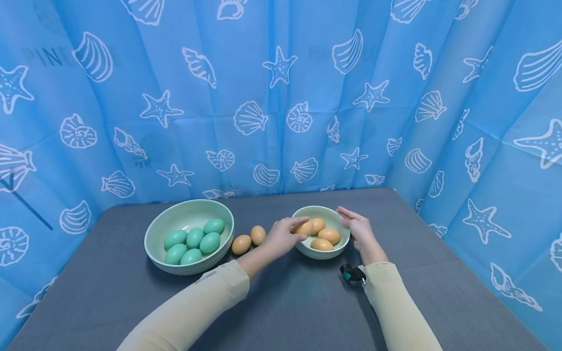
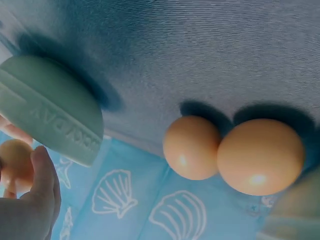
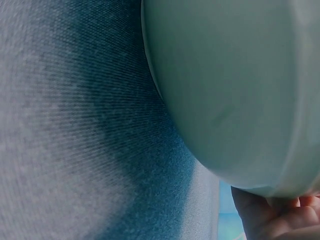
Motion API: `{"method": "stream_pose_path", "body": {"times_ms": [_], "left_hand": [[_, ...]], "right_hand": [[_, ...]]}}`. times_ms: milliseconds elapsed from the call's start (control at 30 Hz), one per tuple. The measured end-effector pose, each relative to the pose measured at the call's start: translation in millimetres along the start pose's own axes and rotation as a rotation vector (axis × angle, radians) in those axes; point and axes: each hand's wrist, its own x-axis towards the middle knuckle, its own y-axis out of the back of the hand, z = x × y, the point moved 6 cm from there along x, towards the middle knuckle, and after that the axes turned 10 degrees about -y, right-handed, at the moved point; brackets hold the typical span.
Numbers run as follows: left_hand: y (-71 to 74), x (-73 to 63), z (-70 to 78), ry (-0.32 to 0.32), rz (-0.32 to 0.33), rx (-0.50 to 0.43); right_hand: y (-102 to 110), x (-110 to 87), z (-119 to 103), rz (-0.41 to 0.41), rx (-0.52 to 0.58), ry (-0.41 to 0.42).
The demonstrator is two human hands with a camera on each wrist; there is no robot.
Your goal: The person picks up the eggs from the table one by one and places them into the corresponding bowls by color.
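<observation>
My left hand [image 1: 283, 237] pinches a tan egg [image 1: 302, 227] between thumb and fingers at the left side of the small pale green bowl [image 1: 319, 254]. Several more tan eggs [image 1: 322, 244] lie inside that bowl. In the left wrist view, the held egg [image 2: 16, 162] appears beside the small bowl [image 2: 55, 107]. On the bowl's right side, my right hand [image 1: 360, 233] touches the rim with fairly straight fingers. The bowl's wall [image 3: 230, 90] fills much of the right wrist view and partly covers the right fingers [image 3: 270, 217].
A larger pale green bowl [image 1: 153, 243] with several green eggs [image 1: 175, 237] stands on the left. Two tan eggs [image 1: 241, 244] sit on the grey tabletop [image 1: 281, 312] between the bowls, near my left forearm. A blue shell-patterned curtain [image 1: 281, 122] hangs behind the table.
</observation>
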Motion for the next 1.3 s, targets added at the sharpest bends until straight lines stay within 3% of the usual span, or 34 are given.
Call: {"method": "stream_pose_path", "body": {"times_ms": [333, 600, 833, 1033, 1300], "left_hand": [[-19.2, 24.8, 1.1, 0.054, -0.037, 0.099], [-30.4, 42.6, -12.2, 0.091, -0.105, 0.201], [-29.8, 45.3, -21.3, 0.1, -0.111, 0.247], [-35.3, 49.4, -22.3, 0.133, -0.11, 0.377], [-45.5, 53.1, -21.6, 0.132, -0.137, 0.548]], "right_hand": [[3, 0.8, 0, 0.015, 0.015, 0.009], [1, -1.1, 1, 0.014, -0.006, -0.002], [-2, -2.1, 2, 0.014, -0.026, 0.009], [-3, -2.3, 1, 0.013, -0.024, 0.007], [0, -3.0, 0, 0.021, -0.03, 0.003]]}}
